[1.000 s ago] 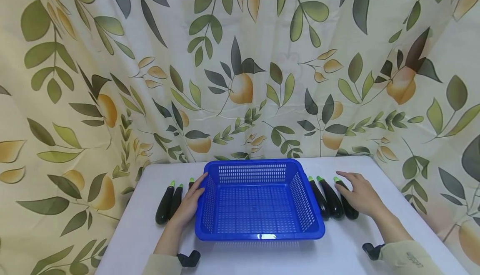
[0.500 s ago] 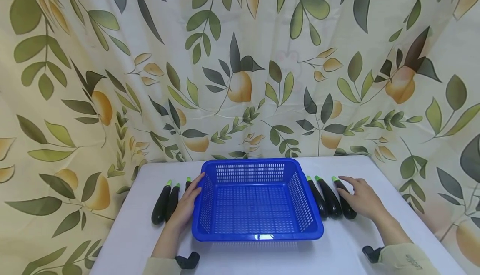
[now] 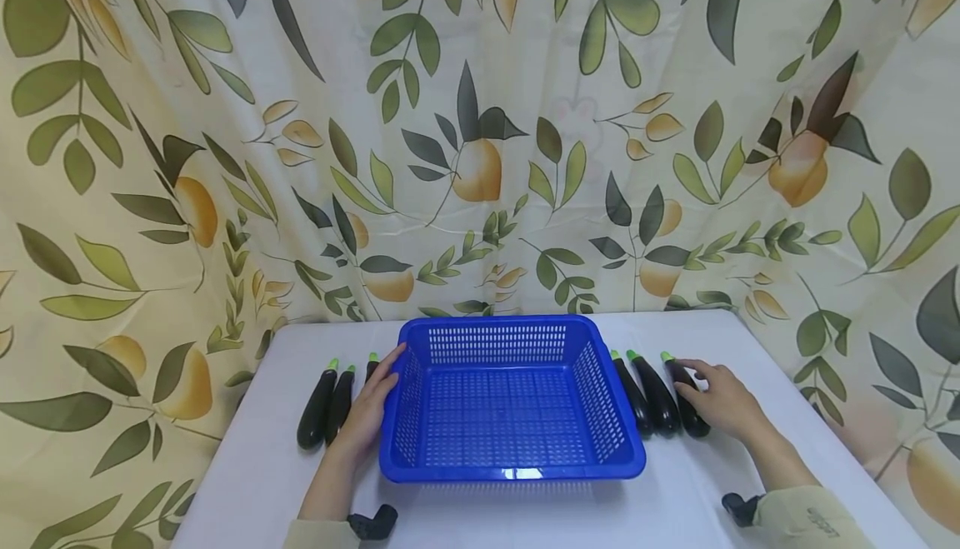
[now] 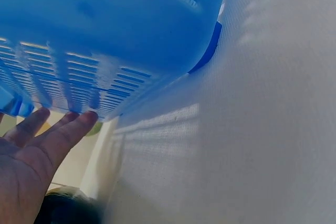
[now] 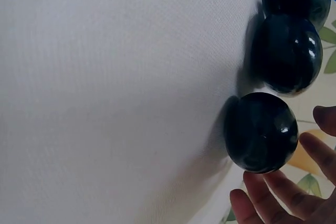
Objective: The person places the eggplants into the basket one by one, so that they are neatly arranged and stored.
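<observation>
Right grip (image 3: 722, 397) and left grip (image 3: 366, 403) are both relaxed in the head view, fingers extended rather than clenched. The right spreads its thumb and fingers over the upper part of the outermost right-hand eggplant (image 3: 693, 421), which lies on the white surface (image 3: 487, 526); whether they press on it I cannot tell. The left rests against the side of the blue plastic basket (image 3: 450, 475), whose slotted inside is visible only from this camera. Two more eggplants (image 3: 654, 395) lie between the right grip and the basket. Three others (image 3: 317, 417) lie on the left, the innermost mostly hidden behind the left grip, so just its green stem end and a little dark skin show.

The left wrist view adds the basket's outer wall from low down, with fingertips touching its slots. Part of the hand is cut off, and a dark rounded shape (image 4: 71, 209) at the bottom is too blurred to name.

The right wrist view looks at the three right-hand eggplants' glossy blunt ends, their stems out of sight. The top one is cropped, fingertips sit around the nearest, and only a blue sliver of basket appears in the corner.
</observation>
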Demonstrator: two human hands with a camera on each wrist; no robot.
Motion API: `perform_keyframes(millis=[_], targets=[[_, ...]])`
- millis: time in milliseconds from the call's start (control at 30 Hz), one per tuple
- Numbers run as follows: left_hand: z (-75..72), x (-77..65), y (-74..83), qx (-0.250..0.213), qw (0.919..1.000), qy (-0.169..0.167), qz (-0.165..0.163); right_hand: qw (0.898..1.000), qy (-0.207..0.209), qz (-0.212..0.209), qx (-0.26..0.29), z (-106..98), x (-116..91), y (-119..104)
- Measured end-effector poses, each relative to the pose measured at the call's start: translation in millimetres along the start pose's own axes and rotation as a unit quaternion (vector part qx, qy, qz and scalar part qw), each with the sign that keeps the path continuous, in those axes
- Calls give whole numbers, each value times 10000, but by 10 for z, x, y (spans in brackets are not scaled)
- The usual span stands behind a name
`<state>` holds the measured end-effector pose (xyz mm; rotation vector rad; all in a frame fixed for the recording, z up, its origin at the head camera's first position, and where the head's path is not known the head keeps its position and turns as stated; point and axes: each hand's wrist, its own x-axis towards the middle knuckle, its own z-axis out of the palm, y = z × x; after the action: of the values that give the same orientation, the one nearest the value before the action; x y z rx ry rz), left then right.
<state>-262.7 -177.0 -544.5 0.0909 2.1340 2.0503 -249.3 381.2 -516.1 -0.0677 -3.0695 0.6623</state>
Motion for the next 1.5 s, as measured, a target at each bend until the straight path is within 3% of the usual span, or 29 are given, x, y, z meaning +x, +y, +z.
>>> perform_keyframes(millis=[867, 1200, 1500], targets=[[2, -6, -33, -252, 9996, -107, 19, 9999, -96, 106, 68, 39, 55, 63], [18, -21, -33, -250, 9996, -87, -18, 10000, -2, 58, 9, -4, 46, 19], [28, -33, -15, -253, 9996, -87, -49, 9999, 102, -77, -50, -144, -10, -155]])
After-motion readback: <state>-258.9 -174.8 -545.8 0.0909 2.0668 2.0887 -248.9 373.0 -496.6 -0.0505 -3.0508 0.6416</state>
